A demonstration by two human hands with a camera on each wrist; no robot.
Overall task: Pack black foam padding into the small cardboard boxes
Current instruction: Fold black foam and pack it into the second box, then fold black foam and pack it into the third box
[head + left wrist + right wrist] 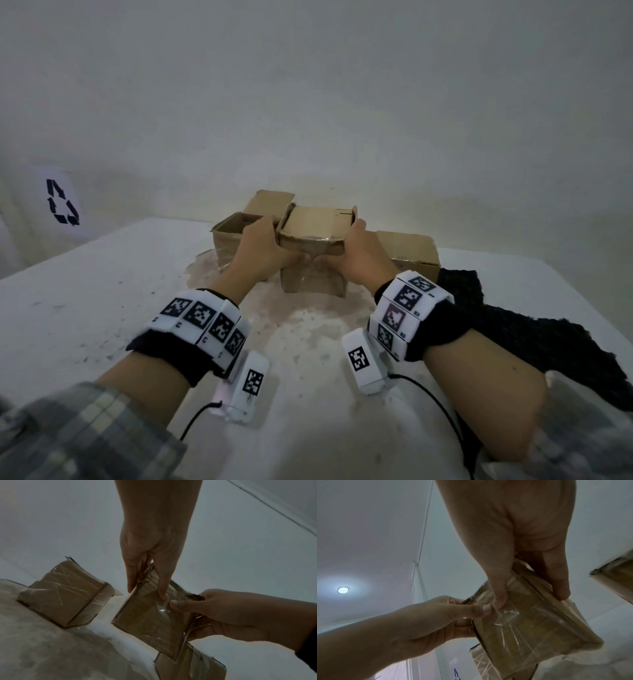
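While both hands [260,246] grip, cardboard box [313,233] tilted, taped underside toward wearer

Dim, soft; ceiling lamp [343,589] glare; edges warped.

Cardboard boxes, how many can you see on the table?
4. One held box is gripped by both hands, one sits beneath it, an open one sits left, one sits right. Others may be hidden.

Your white table [85,308] is worn and stained at its middle. On it stand an open cardboard box [227,240] far left, a second box [311,284] at centre, a third [411,253] right, and black foam padding [534,335] near right.
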